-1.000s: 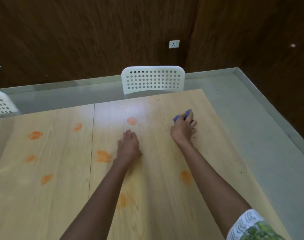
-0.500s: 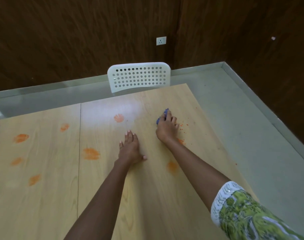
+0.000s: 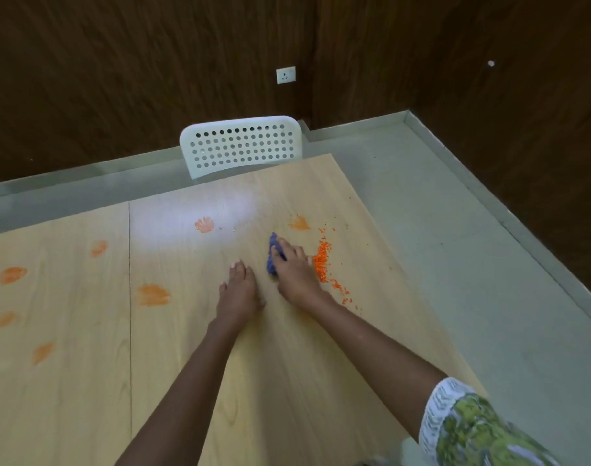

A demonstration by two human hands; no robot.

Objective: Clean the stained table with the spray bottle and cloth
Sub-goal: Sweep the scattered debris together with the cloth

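Blue cloth (image 3: 273,255) sits bunched under the right hand (image 3: 295,272), fingers curled round it, beside orange crumbs (image 3: 322,260); left hand (image 3: 238,292) lies flat, fingers straight, on the wooden table (image 3: 287,364)

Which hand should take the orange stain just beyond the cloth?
Right. The right hand already holds the blue cloth near that stain; the left hand lies flat on the table, empty.

Readable text: none in the head view.
Wall socket (image 3: 285,75): plain white plate, no legible marking.
Sleeve (image 3: 468,428): green and white pattern only, no letters or numbers.
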